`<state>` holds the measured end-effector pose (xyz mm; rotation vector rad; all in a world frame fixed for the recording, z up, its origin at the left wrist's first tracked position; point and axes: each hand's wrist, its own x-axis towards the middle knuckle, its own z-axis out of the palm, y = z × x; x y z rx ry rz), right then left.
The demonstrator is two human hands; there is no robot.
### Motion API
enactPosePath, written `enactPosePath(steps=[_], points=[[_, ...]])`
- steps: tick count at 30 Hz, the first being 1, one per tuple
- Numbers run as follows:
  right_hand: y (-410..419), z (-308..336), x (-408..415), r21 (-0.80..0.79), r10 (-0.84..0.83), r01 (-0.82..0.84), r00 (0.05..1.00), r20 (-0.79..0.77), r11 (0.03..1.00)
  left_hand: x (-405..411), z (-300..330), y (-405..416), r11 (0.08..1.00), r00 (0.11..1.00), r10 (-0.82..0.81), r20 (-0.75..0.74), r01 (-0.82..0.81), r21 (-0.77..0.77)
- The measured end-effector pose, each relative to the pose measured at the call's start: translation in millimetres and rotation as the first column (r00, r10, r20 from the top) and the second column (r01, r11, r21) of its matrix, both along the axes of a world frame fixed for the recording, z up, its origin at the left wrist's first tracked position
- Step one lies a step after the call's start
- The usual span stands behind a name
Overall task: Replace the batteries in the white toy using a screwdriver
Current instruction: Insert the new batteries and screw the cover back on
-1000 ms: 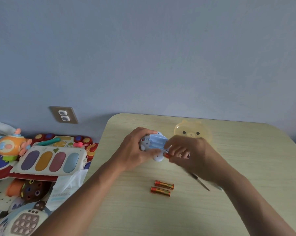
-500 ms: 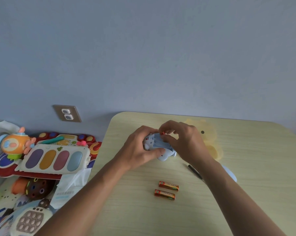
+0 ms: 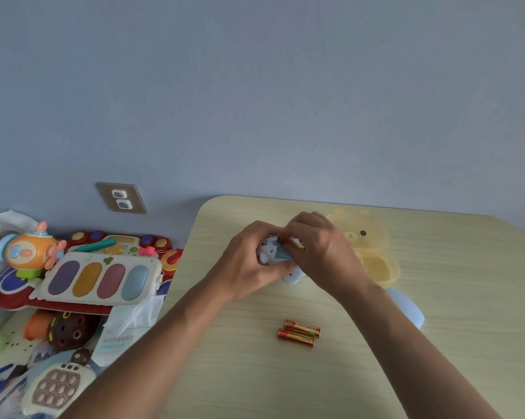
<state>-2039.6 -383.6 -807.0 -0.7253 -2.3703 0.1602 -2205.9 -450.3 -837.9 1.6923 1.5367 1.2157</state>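
Left hand (image 3: 249, 264) gripped the white toy (image 3: 274, 255) at frame centre above the tabletop (image 3: 451, 343), right hand (image 3: 321, 252) pinching a battery (image 3: 294, 242) at its compartment; seating apparently underway, two batteries (image 3: 299, 333) lying below, next likely polarity-matched pressing.
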Motion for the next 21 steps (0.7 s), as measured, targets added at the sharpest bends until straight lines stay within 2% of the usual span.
enactPosePath(steps=[10, 15, 21], points=[[0, -3, 3, -0.098, -0.02, 0.014, 0.998, -0.058, 0.995, -1, 0, 1, 1.0, 1.0, -0.009, -0.014, 0.009, 0.003], [4, -6, 5, -0.097, -0.017, 0.015, 1.0, -0.025, 0.995, -1, -2, 2, 1.0, 1.0, -0.01, -0.003, 0.01, 0.004], [-6, 3, 13, -0.181, -0.008, 0.005, 1.0, -0.016, 0.983, -1, 0, 1, 1.0, 1.0, -0.007, 0.022, 0.007, 0.003]])
